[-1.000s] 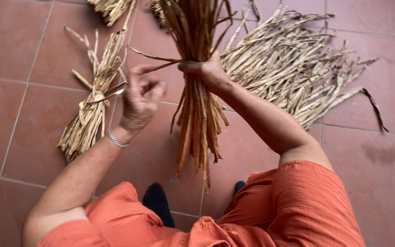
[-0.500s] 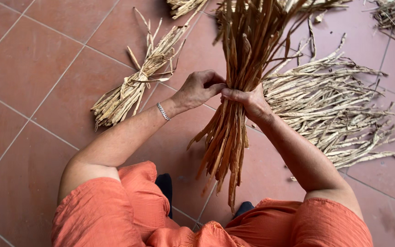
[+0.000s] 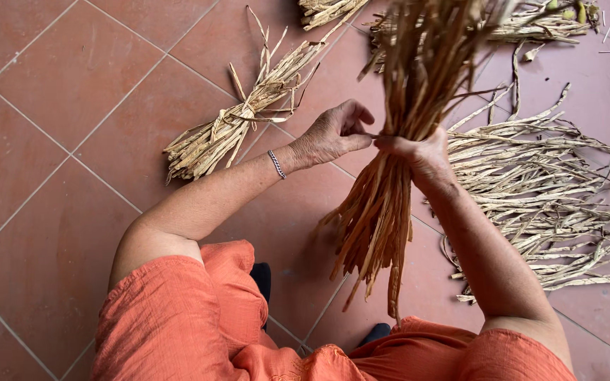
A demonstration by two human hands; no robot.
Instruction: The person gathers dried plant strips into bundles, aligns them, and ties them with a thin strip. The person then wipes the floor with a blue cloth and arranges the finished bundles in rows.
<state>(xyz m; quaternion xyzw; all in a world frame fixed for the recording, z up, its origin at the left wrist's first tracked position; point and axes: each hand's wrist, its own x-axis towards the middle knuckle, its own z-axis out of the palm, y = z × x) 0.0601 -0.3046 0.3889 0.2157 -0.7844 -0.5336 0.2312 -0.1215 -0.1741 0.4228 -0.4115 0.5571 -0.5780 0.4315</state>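
— Where the two arms meet over the tiled floor [image 3: 51, 106], what is being held?

— A bundle of dried brown stalks [image 3: 397, 141], upright between the hands and well off the floor. The right hand [image 3: 418, 152] is wrapped around its waist, fingers clamped tight on the stalks; the loose lower ends fan out below the fist toward the near edge, and the tops spread out above it.

— And the left hand [image 3: 333, 132]?

— It sits just beside the right, on the left of the bundle. Its thumb and forefinger are pinched together at the bundle's waist — on a thin strand, it seems, though that is too fine to tell — while the other fingers curl loosely apart. A thin bracelet [image 3: 275, 164] circles that wrist.

— What lies around?

— A tied sheaf of paler stalks [image 3: 241, 123] rests on the floor to the left, slanting toward the far side. A loose heap of pale dry stalks [image 3: 545, 183] sprawls on the right. Near the bottom, orange clothing [image 3: 192, 324] covers the person's knees.
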